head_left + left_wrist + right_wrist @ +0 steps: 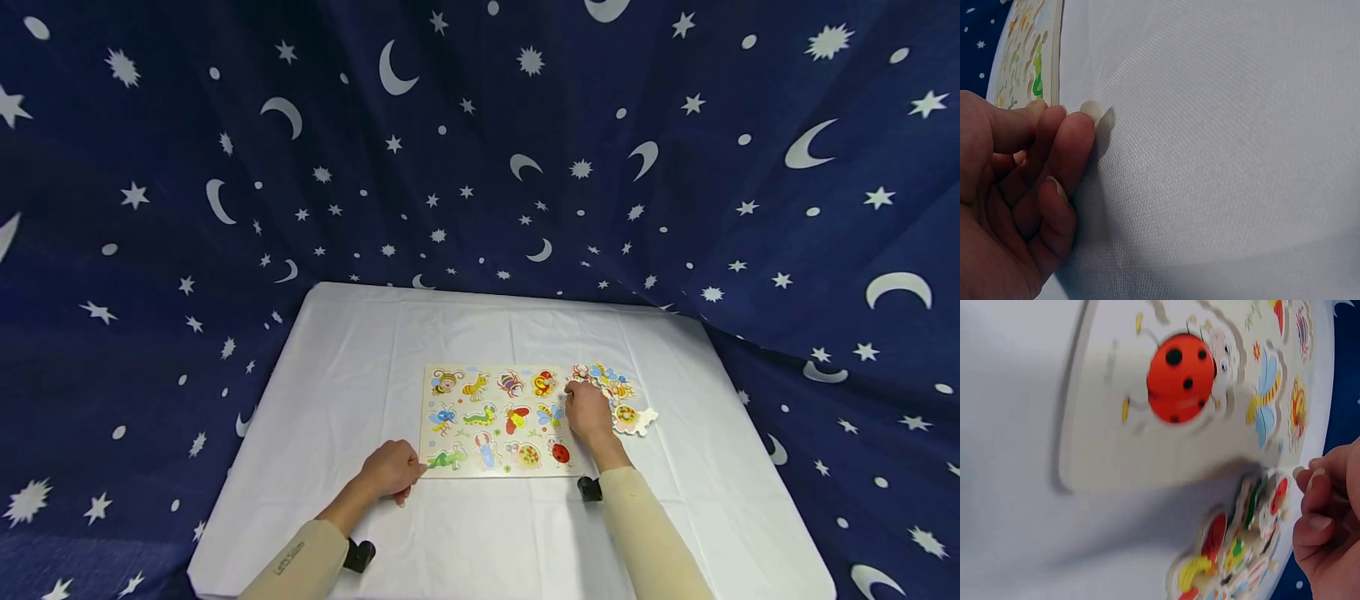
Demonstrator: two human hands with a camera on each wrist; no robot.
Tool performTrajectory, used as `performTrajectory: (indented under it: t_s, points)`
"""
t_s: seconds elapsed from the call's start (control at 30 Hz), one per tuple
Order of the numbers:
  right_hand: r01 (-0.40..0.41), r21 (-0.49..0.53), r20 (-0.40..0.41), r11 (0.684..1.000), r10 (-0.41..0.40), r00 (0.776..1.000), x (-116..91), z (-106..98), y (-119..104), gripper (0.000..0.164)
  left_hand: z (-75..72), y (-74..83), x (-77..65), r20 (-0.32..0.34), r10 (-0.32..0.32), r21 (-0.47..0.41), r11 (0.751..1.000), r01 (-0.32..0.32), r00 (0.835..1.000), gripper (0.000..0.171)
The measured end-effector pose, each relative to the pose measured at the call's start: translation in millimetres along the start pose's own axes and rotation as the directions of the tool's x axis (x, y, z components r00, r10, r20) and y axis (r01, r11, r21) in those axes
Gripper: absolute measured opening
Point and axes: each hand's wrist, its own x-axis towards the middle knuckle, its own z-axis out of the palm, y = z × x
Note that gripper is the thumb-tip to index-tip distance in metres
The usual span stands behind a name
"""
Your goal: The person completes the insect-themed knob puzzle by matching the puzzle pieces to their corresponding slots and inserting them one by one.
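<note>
A wooden insect puzzle board (498,437) lies on the white-covered table, with printed figures in several rows. My left hand (393,469) is at the near left corner of the board, and the thumb and index finger pinch its edge in the left wrist view. Curled fingers of my right hand (590,410) are at the board's right edge, close to its far corner. In the right wrist view that hand (1329,512) shows no piece; whether its fingertips grip the edge is hidden. A red ladybug figure (1182,378) is on the board near that hand.
Loose puzzle pieces (621,389) are heaped just right of the board, beside my right hand. One more piece (633,419) lies nearer, at the heap's front. White cloth (337,375) covers the table, and a dark blue star-and-moon curtain (480,150) hangs behind.
</note>
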Motion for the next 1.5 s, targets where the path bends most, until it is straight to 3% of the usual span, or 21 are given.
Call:
performTrajectory:
  t_s: [0.27,0.5,0.73,0.93,1.1,1.3,1.5]
  points:
    - [-0.176,-0.045,0.029,0.983,0.178,0.984,2.8,-16.7,13.4,0.016,-3.5,-3.4,-1.0,-0.008,-0.004,-0.014,1.000,0.004,1.000,0.034]
    - [-0.306,-0.138,0.041,0.942,0.314,0.948,-6.8,-21.4,39.5,0.019,-0.8,-7.5,2.1,0.010,0.038,-0.046,0.998,-0.038,0.999,0.035]
    - [-0.402,-0.143,0.098,0.905,0.417,0.904,-16.9,-20.1,52.6,0.028,-0.5,-7.8,3.7,0.001,0.028,-0.030,0.999,-0.028,1.000,0.035]
    - [-0.448,-0.121,0.087,0.886,0.459,0.884,-19.5,-17.7,58.6,0.028,1.0,-6.3,0.6,-0.006,0.020,-0.055,0.998,-0.020,1.000,0.034]
    - [-0.442,-0.138,0.076,0.886,0.454,0.888,-21.9,-17.2,62.8,0.025,2.1,-5.4,-1.4,-0.017,0.026,-0.049,0.998,-0.026,1.000,0.035]
    - [-0.472,-0.115,0.046,0.874,0.480,0.876,-25.9,-17.2,67.2,0.023,0.6,-5.2,-1.0,-0.023,0.045,-0.039,0.998,-0.045,0.999,0.036]
    - [-0.459,-0.106,0.043,0.882,0.465,0.884,-29.0,-18.0,69.7,0.024,1.0,-5.0,-2.1,-0.026,0.048,-0.047,0.998,-0.049,0.999,0.035]
